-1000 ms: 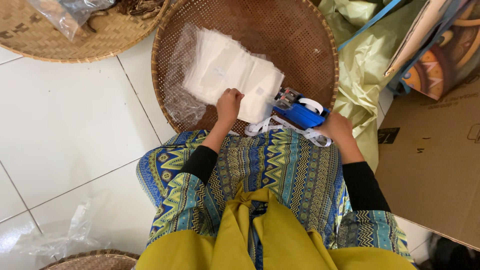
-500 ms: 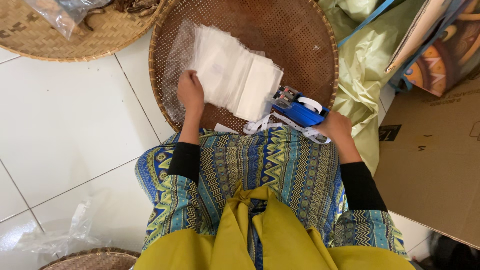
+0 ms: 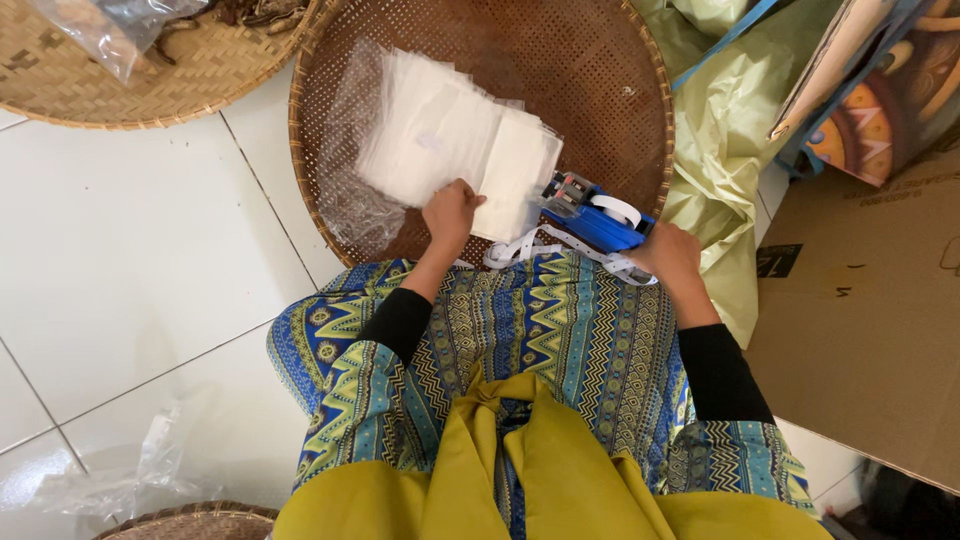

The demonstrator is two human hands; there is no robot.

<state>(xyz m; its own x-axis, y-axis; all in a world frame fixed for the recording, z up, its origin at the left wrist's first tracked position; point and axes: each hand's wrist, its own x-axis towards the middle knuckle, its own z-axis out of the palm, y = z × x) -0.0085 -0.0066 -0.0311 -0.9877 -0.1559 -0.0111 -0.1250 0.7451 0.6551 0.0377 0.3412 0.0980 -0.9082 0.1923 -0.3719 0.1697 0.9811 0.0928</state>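
A stack of white flat packets [image 3: 450, 150] lies fanned out in a round brown woven tray [image 3: 600, 90]. My left hand [image 3: 450, 212] rests on the near edge of the stack, fingers pressing the packets. My right hand [image 3: 672, 258] grips a blue handheld label gun [image 3: 592, 215] at the tray's near right rim. A curl of white label tape [image 3: 530, 248] trails from the gun onto my patterned skirt. Clear plastic film [image 3: 350, 200] lies under the stack's left side.
A second, lighter woven tray [image 3: 120, 80] with a clear bag sits at the top left. Yellow-green plastic [image 3: 720, 150] and a cardboard box [image 3: 870, 300] stand to the right. Crumpled clear plastic [image 3: 120, 470] lies on the white tiled floor at lower left.
My left hand went from the stack's near edge out to its left side, then came back to the near edge. The right hand and label gun stayed put.
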